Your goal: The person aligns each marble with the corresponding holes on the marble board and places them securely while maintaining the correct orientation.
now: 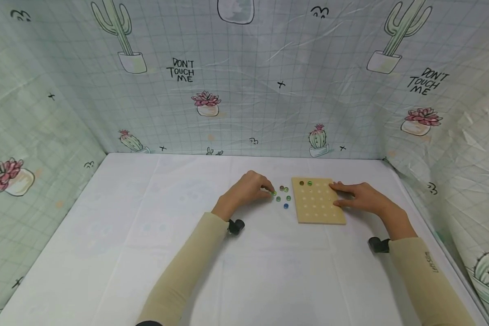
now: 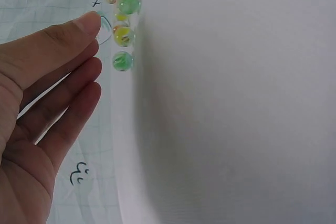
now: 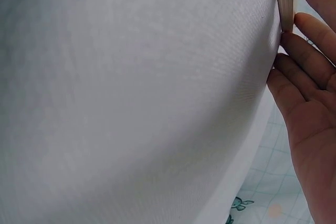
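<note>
Several glass marbles lie in a loose group left of a square wooden board (image 1: pixel 321 217) with rows of shallow holes. One is blue (image 1: pixel 286 206); a yellow-swirled marble (image 2: pixel 123 35) and a green marble (image 2: pixel 123 61) show up close. My left hand (image 1: pixel 248 189) reaches in from the left, its fingertips right at the nearest marble; the left wrist view shows nothing between thumb and fingers. Two marbles, one brownish (image 1: pixel 301 183) and one green (image 1: pixel 309 183), sit in holes of the board's far row. My right hand (image 1: pixel 362 197) rests extended fingers on the board's right edge.
A white cloth (image 1: pixel 146 253) covers the table, and the board lies right of its middle. Behind it hangs a cactus-printed curtain (image 1: pixel 244 59), which also runs along the left and right sides. Black wrist cameras sit under both wrists.
</note>
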Demonstrator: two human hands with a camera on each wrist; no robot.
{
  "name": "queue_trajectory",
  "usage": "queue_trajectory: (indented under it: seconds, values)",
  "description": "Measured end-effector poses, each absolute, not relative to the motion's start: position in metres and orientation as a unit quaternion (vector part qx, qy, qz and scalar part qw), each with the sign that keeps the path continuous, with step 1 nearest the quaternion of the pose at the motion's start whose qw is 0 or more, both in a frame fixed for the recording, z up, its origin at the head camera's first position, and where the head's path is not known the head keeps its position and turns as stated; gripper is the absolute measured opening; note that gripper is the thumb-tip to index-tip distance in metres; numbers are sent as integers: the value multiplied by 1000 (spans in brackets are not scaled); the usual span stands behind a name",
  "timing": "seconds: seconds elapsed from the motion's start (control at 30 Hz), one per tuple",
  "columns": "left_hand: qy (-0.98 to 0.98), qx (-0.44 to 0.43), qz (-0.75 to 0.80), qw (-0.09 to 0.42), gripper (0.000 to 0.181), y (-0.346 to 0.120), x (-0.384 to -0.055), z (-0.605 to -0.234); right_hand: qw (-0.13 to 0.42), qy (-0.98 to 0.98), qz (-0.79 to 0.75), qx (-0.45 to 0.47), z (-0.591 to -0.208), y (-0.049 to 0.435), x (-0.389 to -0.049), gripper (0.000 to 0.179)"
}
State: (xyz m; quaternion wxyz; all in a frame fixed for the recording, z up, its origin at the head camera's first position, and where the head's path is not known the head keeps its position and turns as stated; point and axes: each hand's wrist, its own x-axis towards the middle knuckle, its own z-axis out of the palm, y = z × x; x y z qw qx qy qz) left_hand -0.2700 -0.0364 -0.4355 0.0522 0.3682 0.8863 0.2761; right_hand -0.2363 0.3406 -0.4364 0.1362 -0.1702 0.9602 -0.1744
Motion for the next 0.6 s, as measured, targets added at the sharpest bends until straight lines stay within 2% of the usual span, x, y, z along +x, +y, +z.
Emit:
queue_trajectory:
  seconds: [0.6]
  values:
    - [882,369,293,12,13,-35,-270,-420,133,961,-172,-171,-434,340,-236,76]
